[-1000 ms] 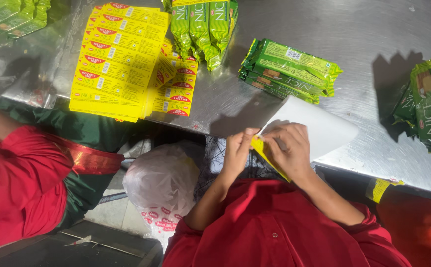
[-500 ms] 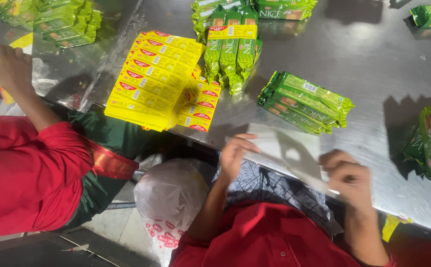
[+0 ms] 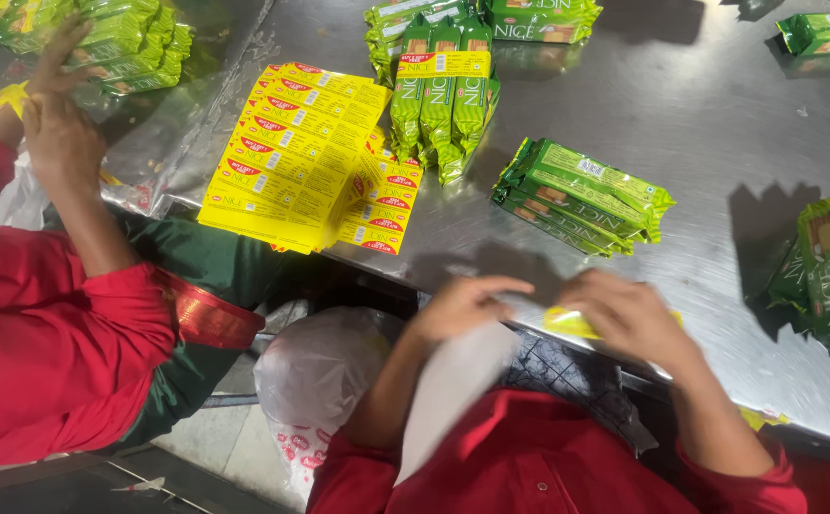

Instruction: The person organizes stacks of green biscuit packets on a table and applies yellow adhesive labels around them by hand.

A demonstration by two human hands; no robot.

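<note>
Seemingly light, thin and floppy, the yellow label strip sits at the near tabletop edge pinched in the right hand fingers, left hand fingers curled on a white backing sheet; best gripped by its edges.

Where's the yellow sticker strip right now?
In the head view it is pinched in the right hand, the yellow sticker strip showing at the near table edge, just below the green biscuit packs.
</note>
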